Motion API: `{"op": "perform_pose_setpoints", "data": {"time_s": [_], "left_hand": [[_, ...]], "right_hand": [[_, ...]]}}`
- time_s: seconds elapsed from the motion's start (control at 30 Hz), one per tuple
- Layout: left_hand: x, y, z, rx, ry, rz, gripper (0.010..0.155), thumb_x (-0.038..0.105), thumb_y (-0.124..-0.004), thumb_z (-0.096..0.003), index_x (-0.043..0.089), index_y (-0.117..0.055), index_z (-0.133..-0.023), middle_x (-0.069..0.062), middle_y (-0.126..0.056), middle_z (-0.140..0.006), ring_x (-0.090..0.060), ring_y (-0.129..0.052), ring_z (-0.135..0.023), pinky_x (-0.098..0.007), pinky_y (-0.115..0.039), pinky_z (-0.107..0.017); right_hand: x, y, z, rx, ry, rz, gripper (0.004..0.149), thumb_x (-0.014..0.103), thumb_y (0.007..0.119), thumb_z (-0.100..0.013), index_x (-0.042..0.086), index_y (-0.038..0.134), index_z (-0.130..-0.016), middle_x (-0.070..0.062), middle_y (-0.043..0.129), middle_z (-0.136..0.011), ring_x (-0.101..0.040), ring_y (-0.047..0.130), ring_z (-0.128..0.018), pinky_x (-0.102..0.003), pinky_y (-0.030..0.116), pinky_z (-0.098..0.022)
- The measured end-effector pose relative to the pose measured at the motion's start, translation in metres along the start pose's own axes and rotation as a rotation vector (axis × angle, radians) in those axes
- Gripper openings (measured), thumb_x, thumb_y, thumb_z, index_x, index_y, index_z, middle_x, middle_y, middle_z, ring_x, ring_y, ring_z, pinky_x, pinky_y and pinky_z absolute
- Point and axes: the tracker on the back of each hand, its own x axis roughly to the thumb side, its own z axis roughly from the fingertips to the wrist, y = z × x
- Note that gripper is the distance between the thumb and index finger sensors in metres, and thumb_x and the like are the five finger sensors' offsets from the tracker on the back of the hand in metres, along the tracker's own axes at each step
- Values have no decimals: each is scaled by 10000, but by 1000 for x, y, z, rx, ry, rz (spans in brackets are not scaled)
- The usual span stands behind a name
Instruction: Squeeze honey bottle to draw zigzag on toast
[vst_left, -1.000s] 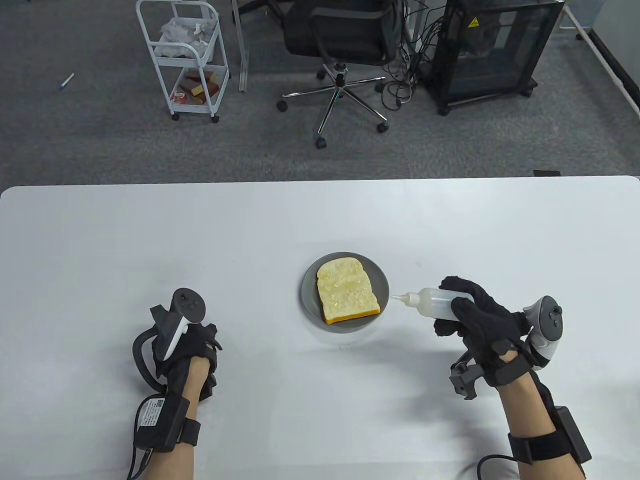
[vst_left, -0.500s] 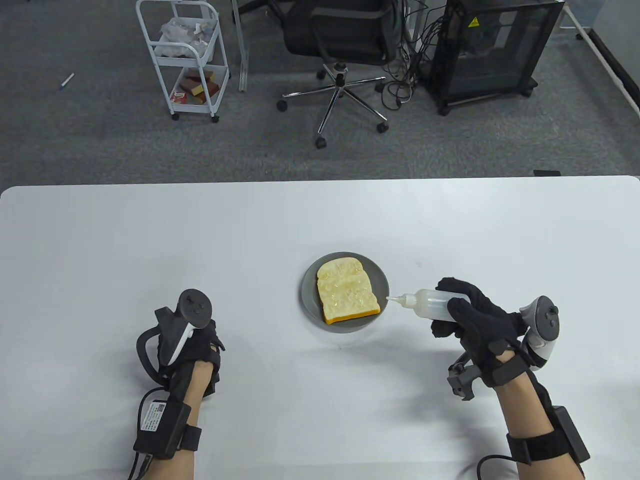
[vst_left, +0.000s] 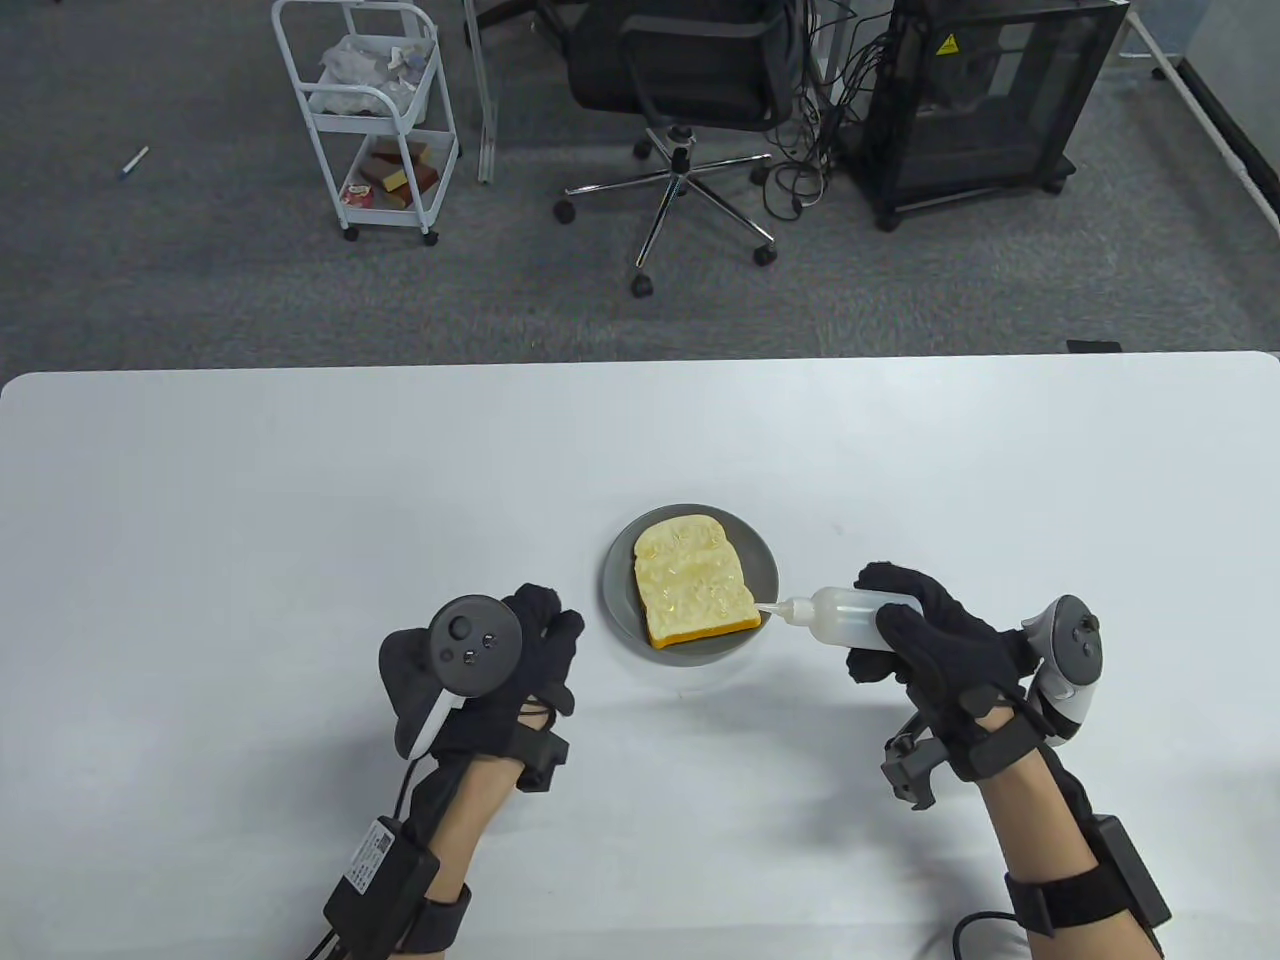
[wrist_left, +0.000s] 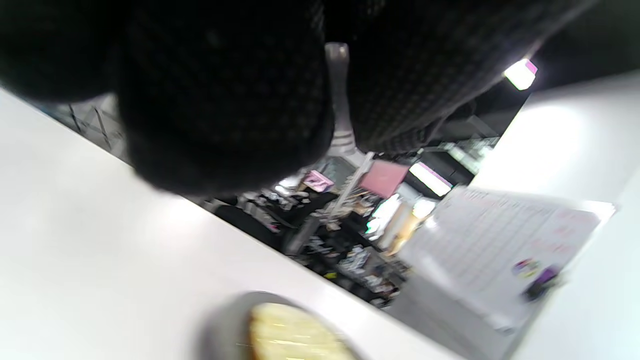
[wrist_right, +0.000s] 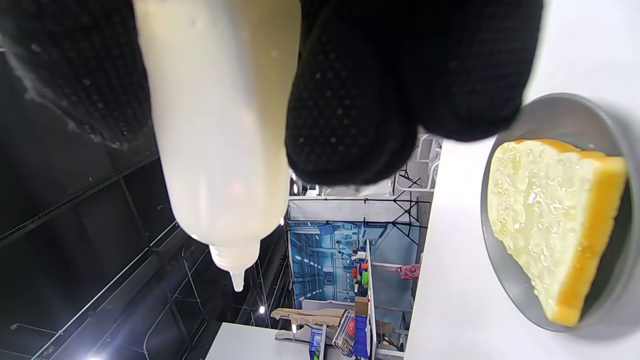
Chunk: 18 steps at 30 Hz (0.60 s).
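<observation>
Left gloved hand (vst_left: 520, 660) moved beside the round grey plate (vst_left: 618, 600), fingers loosely spread; our right hand (vst_left: 935, 640) grips the translucent squeeze bottle (vst_left: 845, 612), nozzle at the glazed yellow toast slice (vst_left: 690, 585), zigzag looks mostly done.

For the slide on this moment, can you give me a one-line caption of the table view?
Right hand aims honey bottle at toast on gray plate; left hand rests beside plate.

yellow triangular warning sign (vst_left: 946, 44) on the black cabinet (vst_left: 985, 100) at far right, symbol too small to make out, white label (vst_left: 370, 857) on left forearm pack, print unreadable
</observation>
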Motion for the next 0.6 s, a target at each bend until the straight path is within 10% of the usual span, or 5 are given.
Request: {"op": "perform_pose_setpoints", "data": {"time_s": [0.6], "left_hand": [[-31, -47, 14, -127, -59, 836, 399, 373, -925, -500, 113, -867, -797, -163, -1037, -605, -174, -1134, -280, -419, -930, -287]], "right_hand": [[-21, 29, -1, 95, 46, 69, 768, 549, 903, -472, 43, 667, -999, -221, 907, -772, -290, 1026, -458, -471, 876, -383]]}}
